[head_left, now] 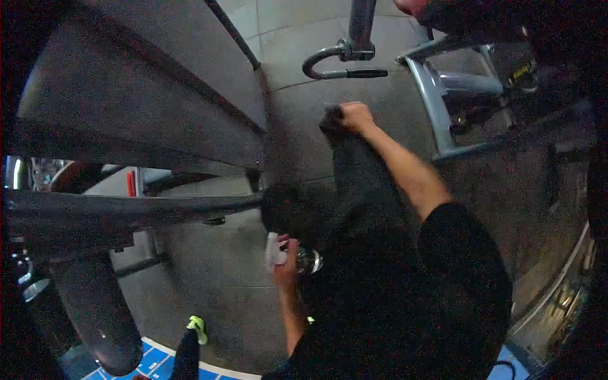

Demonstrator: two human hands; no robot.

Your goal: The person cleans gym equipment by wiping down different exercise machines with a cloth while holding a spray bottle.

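My left hand (286, 269) is wrapped around a spray bottle with a white trigger head (273, 251) and a clear body (310, 261). It is low in the view, close to my dark clothing. My right hand (358, 118) is stretched out further ahead, its fingers closed on a dark cloth (332, 123) that looks bunched up. Beyond that hand is a curved metal handle (323, 65) with a black grip; hand and handle appear apart.
Large dark panels of a gym machine (145, 82) fill the left side. A grey metal frame (432, 101) stands on the right. Below are a dark padded roller (95, 310), a yellow-green shoe (199, 329) and blue flooring (155, 361). Grey tiles (297, 38) cover the floor.
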